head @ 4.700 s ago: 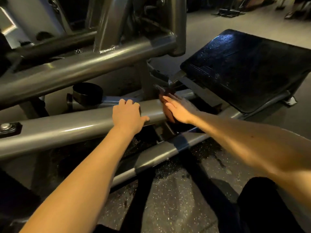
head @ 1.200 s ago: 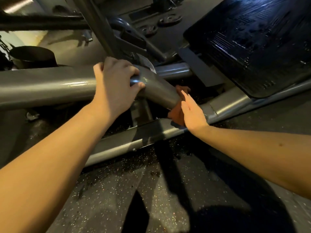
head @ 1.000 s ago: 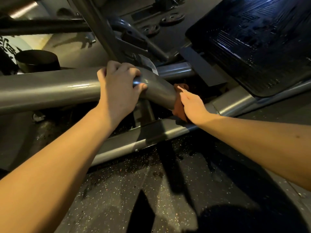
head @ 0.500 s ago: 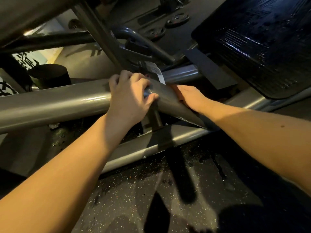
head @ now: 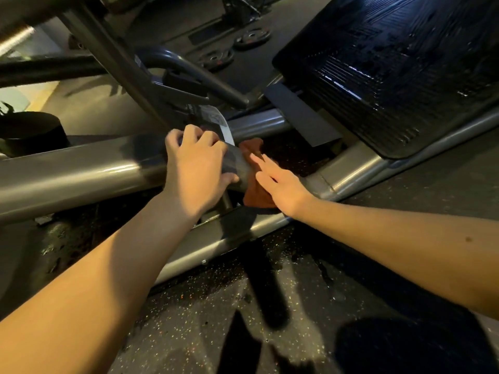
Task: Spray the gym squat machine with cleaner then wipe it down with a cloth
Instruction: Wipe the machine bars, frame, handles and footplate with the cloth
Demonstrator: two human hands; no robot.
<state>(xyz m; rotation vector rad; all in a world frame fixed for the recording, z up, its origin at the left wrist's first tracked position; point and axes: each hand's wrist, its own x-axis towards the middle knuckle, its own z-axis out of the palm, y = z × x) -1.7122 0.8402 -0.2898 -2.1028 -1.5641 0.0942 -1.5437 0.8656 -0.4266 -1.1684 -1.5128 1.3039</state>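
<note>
A thick grey steel beam [head: 81, 168] of the squat machine runs from the left edge to the middle. My left hand [head: 195, 166] grips the beam near its right end, fingers curled over the top and thumb underneath. A rust-orange cloth [head: 255, 194] lies against the beam's end. My right hand [head: 280, 184] presses the cloth onto the beam's end with straight fingers. No spray bottle is in view.
The black ribbed foot platform [head: 391, 68] fills the upper right. A lower grey frame rail [head: 232, 238] crosses the speckled rubber floor [head: 216, 319] under my wrists. Weight plates [head: 251, 36] lie on the floor behind. A black round part [head: 29, 130] sits at the left.
My right hand has slid back down from the beam's top to its end, and the cloth shows again beneath it. My left hand keeps its grip on the beam.
</note>
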